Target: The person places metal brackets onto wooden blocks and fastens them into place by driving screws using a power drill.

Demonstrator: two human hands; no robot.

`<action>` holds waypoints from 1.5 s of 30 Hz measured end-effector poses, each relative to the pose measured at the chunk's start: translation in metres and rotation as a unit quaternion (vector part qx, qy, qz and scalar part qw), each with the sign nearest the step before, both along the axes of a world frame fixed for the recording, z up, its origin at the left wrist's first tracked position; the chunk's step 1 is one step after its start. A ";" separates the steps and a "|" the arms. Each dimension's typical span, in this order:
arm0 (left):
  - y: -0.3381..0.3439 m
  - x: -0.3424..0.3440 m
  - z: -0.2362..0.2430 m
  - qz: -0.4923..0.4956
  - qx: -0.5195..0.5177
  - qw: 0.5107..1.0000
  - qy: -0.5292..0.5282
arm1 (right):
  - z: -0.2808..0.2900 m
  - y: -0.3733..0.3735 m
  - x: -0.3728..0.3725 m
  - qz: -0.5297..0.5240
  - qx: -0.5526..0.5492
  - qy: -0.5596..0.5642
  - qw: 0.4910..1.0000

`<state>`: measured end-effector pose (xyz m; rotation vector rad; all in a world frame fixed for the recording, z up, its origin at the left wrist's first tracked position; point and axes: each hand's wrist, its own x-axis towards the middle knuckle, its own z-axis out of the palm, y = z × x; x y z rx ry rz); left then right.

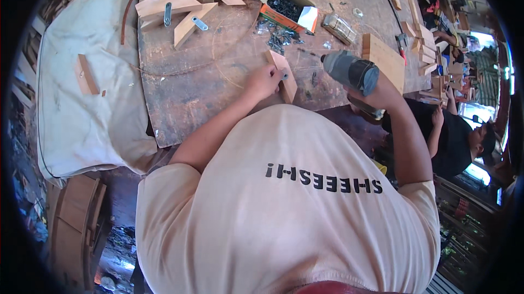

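My left hand [261, 82] is closed on a small tapered wooden piece [287, 85] and presses it against the worn wooden workbench [185, 92]. A small metal plate seems to sit on the piece by my fingers. My right hand [383, 96] grips a grey power drill [349, 69]. The drill's bit points left toward the top of the wooden piece, just right of my left hand. My pale shirt hides the bench edge below both hands.
Several wooden pieces with metal plates [180, 4] are piled at the bench's far left. An open box of dark screws [285, 10] sits behind the piece, a thick wooden block [385, 59] beside the drill. A pale cloth [82, 119] lies left. Another person in black [458, 141] works on the right.
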<state>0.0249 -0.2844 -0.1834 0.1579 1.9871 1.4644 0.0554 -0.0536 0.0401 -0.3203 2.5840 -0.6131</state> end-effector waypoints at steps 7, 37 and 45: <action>0.006 -0.011 -0.007 0.010 -0.002 0.997 -0.074 | -0.066 0.029 0.028 -0.114 -0.124 0.156 0.973; 0.008 -0.014 0.004 -0.032 -0.033 0.995 -0.092 | -0.101 0.026 0.056 -0.252 -0.246 0.181 0.918; 0.010 -0.017 0.001 -0.080 -0.032 0.995 -0.045 | -0.113 0.042 0.063 -0.299 -0.353 0.189 0.866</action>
